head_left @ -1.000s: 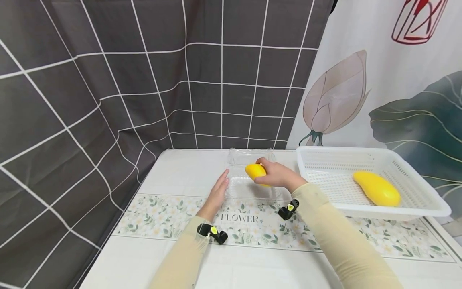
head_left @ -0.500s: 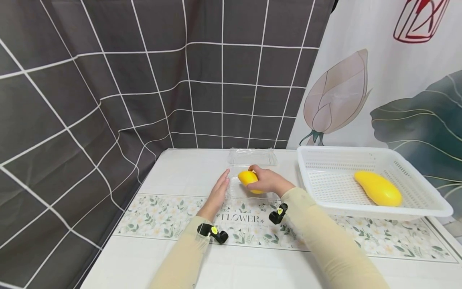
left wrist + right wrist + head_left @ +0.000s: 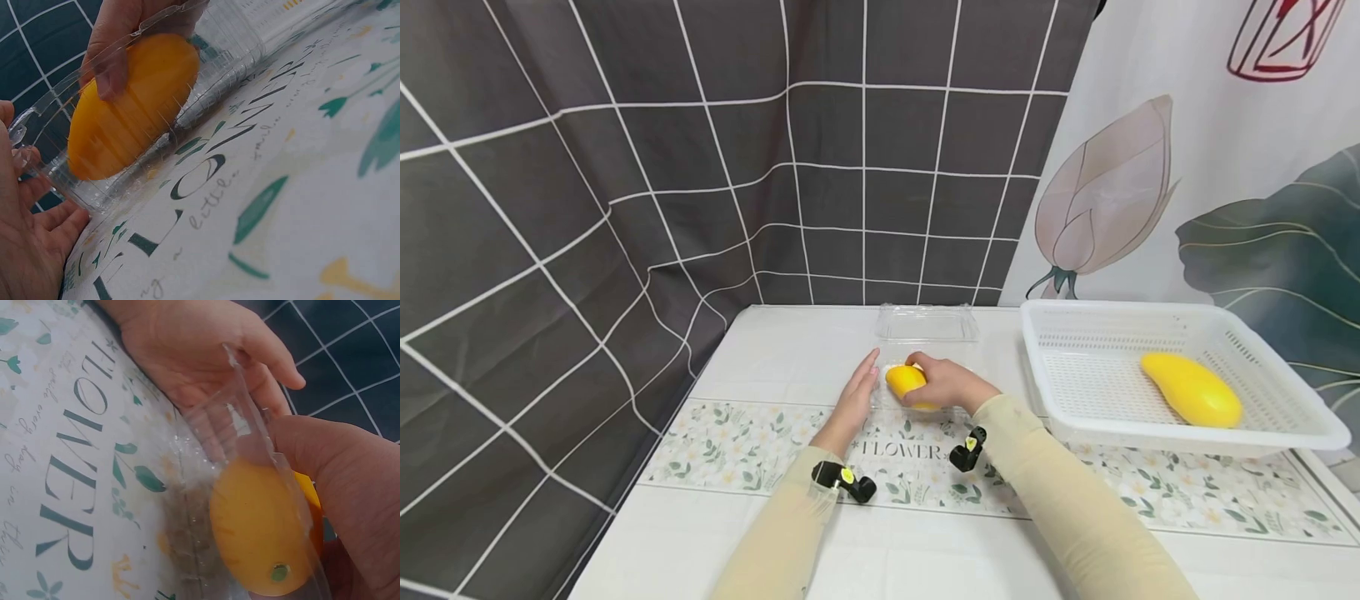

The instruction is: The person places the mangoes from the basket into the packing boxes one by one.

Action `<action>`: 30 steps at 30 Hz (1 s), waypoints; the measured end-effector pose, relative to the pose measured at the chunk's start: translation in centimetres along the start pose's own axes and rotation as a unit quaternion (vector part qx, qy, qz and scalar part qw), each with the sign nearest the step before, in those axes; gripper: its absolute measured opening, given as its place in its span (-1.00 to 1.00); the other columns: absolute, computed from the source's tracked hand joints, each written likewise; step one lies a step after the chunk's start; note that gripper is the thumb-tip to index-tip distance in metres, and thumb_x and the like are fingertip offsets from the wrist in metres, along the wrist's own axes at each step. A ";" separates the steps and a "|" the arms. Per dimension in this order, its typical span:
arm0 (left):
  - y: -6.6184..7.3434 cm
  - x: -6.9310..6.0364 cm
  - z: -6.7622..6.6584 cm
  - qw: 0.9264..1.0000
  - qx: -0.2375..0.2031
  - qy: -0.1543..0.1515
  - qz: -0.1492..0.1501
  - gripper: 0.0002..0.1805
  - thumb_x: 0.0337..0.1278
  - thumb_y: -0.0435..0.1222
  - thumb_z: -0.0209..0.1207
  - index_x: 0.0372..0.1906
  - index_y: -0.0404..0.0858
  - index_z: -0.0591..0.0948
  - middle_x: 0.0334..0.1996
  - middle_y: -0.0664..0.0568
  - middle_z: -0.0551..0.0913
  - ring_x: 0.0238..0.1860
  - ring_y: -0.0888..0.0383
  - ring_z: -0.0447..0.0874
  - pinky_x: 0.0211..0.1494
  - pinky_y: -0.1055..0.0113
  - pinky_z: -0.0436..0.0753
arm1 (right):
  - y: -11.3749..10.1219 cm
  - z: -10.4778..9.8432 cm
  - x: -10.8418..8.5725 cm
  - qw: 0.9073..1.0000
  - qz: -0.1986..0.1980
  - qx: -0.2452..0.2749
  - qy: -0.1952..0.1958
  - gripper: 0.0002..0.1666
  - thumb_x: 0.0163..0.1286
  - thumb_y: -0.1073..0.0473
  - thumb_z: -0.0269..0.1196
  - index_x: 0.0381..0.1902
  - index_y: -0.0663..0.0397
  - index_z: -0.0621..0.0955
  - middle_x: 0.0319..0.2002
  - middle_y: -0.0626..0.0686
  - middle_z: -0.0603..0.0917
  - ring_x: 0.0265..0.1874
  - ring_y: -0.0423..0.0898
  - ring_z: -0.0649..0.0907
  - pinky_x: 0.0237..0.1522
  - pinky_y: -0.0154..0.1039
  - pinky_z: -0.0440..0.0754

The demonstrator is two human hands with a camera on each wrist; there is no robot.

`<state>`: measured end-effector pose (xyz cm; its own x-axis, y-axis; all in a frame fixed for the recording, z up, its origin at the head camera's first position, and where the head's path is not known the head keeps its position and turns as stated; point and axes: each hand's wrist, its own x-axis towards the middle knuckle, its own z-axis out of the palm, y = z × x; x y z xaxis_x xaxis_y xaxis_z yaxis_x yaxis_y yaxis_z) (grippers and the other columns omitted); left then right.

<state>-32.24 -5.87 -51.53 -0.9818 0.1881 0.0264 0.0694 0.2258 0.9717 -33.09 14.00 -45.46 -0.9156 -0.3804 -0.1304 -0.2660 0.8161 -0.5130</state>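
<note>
A yellow mango (image 3: 904, 380) sits within a clear plastic container (image 3: 232, 47), seen through the near wall; whether its underside bears on the container floor is hard to tell through the glare and dim wrist views. Your right hand (image 3: 951, 383) pinches the mango between thumb and fingers, from above and the right. Your left hand (image 3: 853, 402) holds its fingers extended at the container's left end, bracing rather than gripping.

The likeliest trouble is rolling: the mango looks smooth and rounded, so letting go unevenly could send it against a wall. The container seems thin and light; if your knuckles catch its rim as they lift, it could tip or skid, since your left fingers only steady one end. Pressing the mango hard sideways could bow the plastic. The clear lid (image 3: 927, 323) lies folded back on the far side, and a knock might swing it toward your hands.

Beneath is a white tabletop (image 3: 925, 546), crossed by a floral band (image 3: 737, 433) lettered FLOWER, just in front of the container. To your right, well apart from the container, a white basket (image 3: 1150, 432) holds a second mango (image 3: 1193, 390). Behind and to your left hangs a dark grey curtain (image 3: 902, 42) with white grid lines; at right, a pale hanging (image 3: 1142, 50) shows a large pink bud and dark leaves
</note>
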 end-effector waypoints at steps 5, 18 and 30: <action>0.0 -0.1 0.1 1.000 0.003 0.000 -0.005 -0.44 0.61 0.04 -0.27 0.60 0.21 0.15 0.61 0.12 0.08 0.49 -0.12 0.27 0.59 -0.17 0.03 | -0.1 0.5 0.2 1.000 -0.007 0.003 -0.003 -0.14 0.14 -0.13 0.37 0.38 -0.09 0.40 -0.07 0.00 0.69 -0.21 -0.06 0.62 -0.03 -0.05 0.59; -0.2 0.0 0.0 1.000 0.005 0.002 0.012 -0.46 0.63 -0.03 -0.26 0.59 0.18 0.17 0.61 0.08 0.07 0.55 -0.10 0.15 0.59 -0.19 -0.03 | -0.5 0.8 0.5 0.999 -0.002 0.027 -0.019 -0.26 0.27 -0.09 0.38 0.35 -0.06 0.40 0.09 0.10 0.67 -0.02 0.03 0.63 0.15 0.07 0.56; -0.1 0.0 0.0 1.000 0.003 0.005 0.013 -0.45 0.62 0.00 -0.25 0.59 0.16 0.19 0.61 0.06 0.10 0.55 -0.09 0.13 0.59 -0.18 -0.02 | -0.2 1.0 0.3 0.999 -0.003 0.048 -0.023 -0.16 0.32 -0.24 0.32 0.42 -0.01 0.35 0.16 0.15 0.62 0.08 0.07 0.60 0.22 0.13 0.53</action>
<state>-32.21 -5.90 -51.66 -0.9814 0.1844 0.0539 0.0957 0.2261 0.9694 -32.98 13.33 -46.21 -0.8990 -0.4056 -0.1648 -0.2382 0.7690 -0.5932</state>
